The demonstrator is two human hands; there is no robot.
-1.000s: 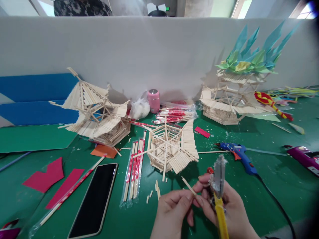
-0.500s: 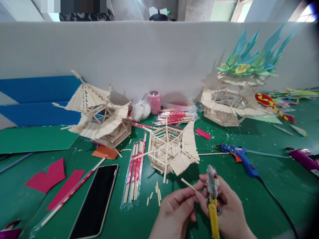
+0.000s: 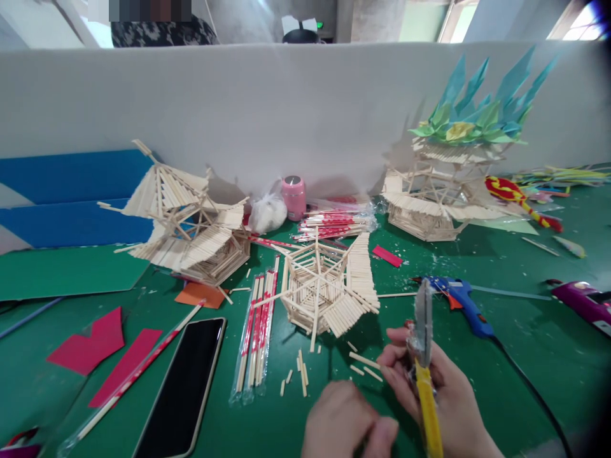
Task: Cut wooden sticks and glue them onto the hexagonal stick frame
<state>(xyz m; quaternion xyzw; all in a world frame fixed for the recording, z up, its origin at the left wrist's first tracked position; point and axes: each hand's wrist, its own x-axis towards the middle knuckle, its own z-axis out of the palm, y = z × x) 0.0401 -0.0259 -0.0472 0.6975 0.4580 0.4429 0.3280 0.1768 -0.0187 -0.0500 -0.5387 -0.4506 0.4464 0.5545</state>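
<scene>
The short wooden stick point(image 3: 363, 360) is located in front of you, just beyond the hands, with one end at the fingertips of your right hand point(image 3: 446, 385). Your right hand is closed around the yellow-handled cutter point(image 3: 429, 410), whose grey head points up and away from you. Your left hand point(image 3: 341, 416) is beside it, fingers curled, apart from the stick; whether it grips anything is not discernible. Small cut pieces point(image 3: 372, 374) lie near the stick on the green table point(image 3: 252, 426). Directly beyond stands the stick frame point(image 3: 318, 278), with slatted panels point(image 3: 361, 273) covering its right and near-right sides. To the left of the frame lie the wrapped chopsticks point(image 3: 258, 327), and farther left the phone point(image 3: 181, 388), screen up. To the right, the blue glue gun point(image 3: 461, 296) rests on its side, its cable running toward you. At the rear, note the pink container point(image 3: 294, 198) between the tiered model point(image 3: 191, 235) on the left and the paper-topped model point(image 3: 422, 213) on the right.
</scene>
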